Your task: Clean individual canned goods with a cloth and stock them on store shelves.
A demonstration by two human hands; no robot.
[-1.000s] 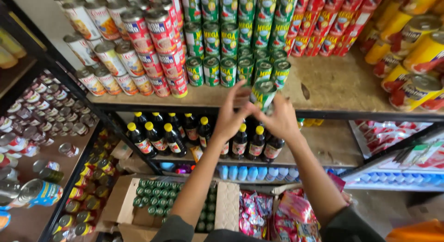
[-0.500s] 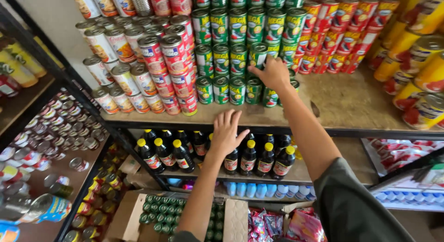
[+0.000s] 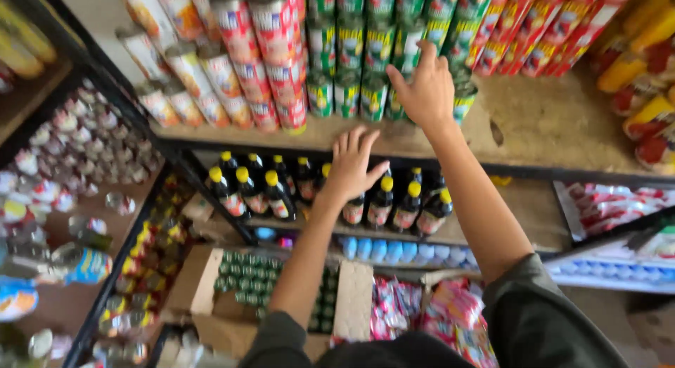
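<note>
The right hand (image 3: 424,87) reaches to the upper centre of the frame, fingers spread over the green cans (image 3: 365,55) stacked on the wooden shelf (image 3: 541,125); its palm covers one can at the right end of the bottom row, and whether the fingers grip that can cannot be told from this angle. The left hand (image 3: 351,164) sits lower, centre frame, fingers wide and flat, fingertips at the front edge of the same shelf, holding nothing. Left of the green cans stand red cans (image 3: 271,59), and further left, pale-labelled cans (image 3: 186,80). Red cartons (image 3: 545,30) lean in a row to the right of the green cans, with yellow tins (image 3: 650,80) at the far right edge. Beneath the shelf, behind the left hand, a row of dark bottles (image 3: 271,192) with yellow caps occupies the next tier. Below these, blue-capped items (image 3: 383,248) line a lower tier. At lower left, an open cardboard box (image 3: 204,280) holds small green-topped cans. Pink packets (image 3: 450,305) lie at bottom centre. A side rack at far left carries small jars (image 3: 67,150).
</note>
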